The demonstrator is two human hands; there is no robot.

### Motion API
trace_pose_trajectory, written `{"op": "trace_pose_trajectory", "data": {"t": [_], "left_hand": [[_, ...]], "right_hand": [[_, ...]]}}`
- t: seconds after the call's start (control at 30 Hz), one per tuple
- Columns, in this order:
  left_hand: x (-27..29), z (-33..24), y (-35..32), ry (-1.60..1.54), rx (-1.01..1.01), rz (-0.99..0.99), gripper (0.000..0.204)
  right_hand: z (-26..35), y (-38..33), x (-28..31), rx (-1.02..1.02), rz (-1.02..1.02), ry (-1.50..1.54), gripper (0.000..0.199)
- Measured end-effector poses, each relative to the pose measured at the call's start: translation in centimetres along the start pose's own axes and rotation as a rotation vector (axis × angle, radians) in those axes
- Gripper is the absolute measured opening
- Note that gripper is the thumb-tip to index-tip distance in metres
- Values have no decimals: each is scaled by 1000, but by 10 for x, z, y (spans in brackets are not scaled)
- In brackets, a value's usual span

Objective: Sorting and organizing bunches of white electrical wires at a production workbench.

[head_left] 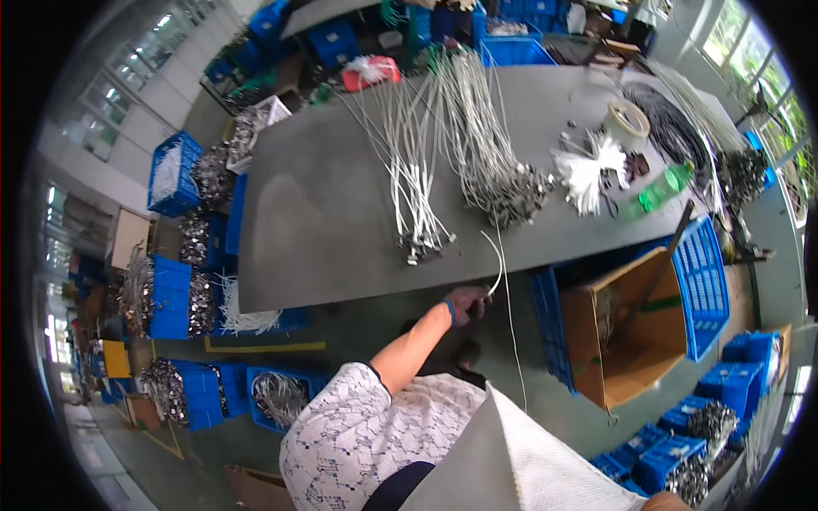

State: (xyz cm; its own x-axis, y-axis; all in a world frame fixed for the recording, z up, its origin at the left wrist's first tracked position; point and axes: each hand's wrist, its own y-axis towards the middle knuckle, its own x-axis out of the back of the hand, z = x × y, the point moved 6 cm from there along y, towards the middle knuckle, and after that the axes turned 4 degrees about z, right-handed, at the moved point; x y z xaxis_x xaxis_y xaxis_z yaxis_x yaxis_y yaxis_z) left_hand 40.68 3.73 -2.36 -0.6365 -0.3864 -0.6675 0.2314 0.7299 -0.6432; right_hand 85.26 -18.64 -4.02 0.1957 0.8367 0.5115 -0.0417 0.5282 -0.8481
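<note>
a: where do we have the piece, and what are our fingers doing?

b: our gloved left hand (pixel 469 305) is at the near edge of the grey table (pixel 307 238), with its fingers closed around the lower end of a white strip (pixel 499 274). the strip's free end curves up over the tabletop.

a: and our right hand?

b: we cannot tell. a patch of skin (pixel 669 503) shows at the lower edge, but it's cut off too soon for us to read a grip.

a: how do we expect the strip to handle?

b: light, we'd judge, and springy rather than limp, since it holds its bow from one end. its surface looks smooth, so we'd guess it could slide if pinched loosely; the glove should help.

a: there's a thin pale line (pixel 513 328) hanging beside it.

b: yes, long and thin, dropping past our hand. we can't tell whether the two are joined. we'd treat the line as easy to kink or snag.

a: so where should we take hold?

b: near the strip's end, as now, with a second pinch further along to stop whipping. we'd keep it apart from the white-ended bundle (pixel 413 192) on the table, where strands could tangle.
</note>
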Motion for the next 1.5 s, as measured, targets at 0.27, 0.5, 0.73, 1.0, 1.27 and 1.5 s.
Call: {"op": "trace_pose_trajectory", "data": {"t": [0.27,0.5,0.73,1.0,1.27,1.5], "left_hand": [[-31,-47,-63,493,-90,-32,21],[21,-31,21,433,-333,-354,18],[-22,18,48,106,-354,-137,11],[-103,-189,-40,255,-888,-236,15],[-112,-329,-88,279,-1304,-346,11],[-84,-320,-80,212,-1300,-473,11]], "right_hand": [[17,-22,59,-13,-11,-61,33],[0,-10,76,30,-23,-135,31],[-6,-16,56,10,-17,-155,29],[14,-8,28,38,-21,-192,27],[-13,-2,-26,30,35,-187,26],[-61,28,-60,13,39,-205,26]]}}
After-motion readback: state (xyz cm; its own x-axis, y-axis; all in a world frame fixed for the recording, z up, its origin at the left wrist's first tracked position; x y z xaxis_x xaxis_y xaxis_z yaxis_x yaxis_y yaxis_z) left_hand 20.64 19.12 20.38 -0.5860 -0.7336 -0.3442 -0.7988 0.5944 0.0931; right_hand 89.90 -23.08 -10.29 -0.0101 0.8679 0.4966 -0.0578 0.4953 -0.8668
